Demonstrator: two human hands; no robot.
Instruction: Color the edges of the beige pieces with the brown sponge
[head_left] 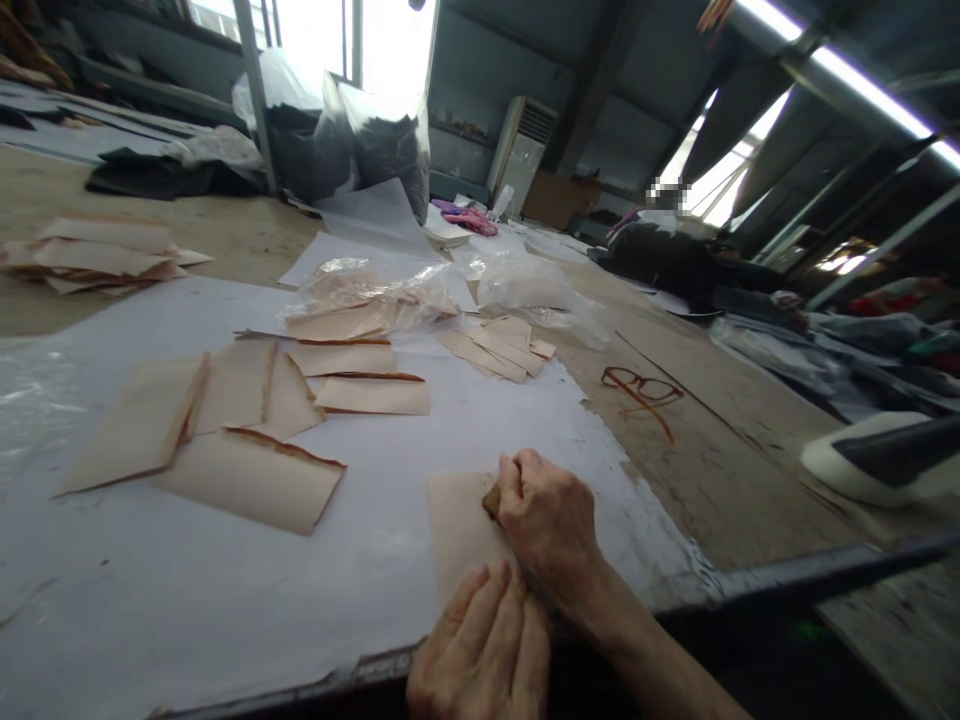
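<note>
A pale beige piece lies on the white sheet near the table's front edge. My left hand rests flat over its lower end, with the fingers stretched side by side. Against the right side of the piece, my right hand is closed around a small brown block, whose end sticks out at the left of the fist. Several beige pieces with brown edges lie to the left, some overlapping. The right part of the beige piece is hidden under my hands.
Clear plastic bags and a fan of beige strips lie farther back. Brown-framed glasses rest on the table at the right. A stack of beige pieces is at the far left. A white-and-black object stands at the right.
</note>
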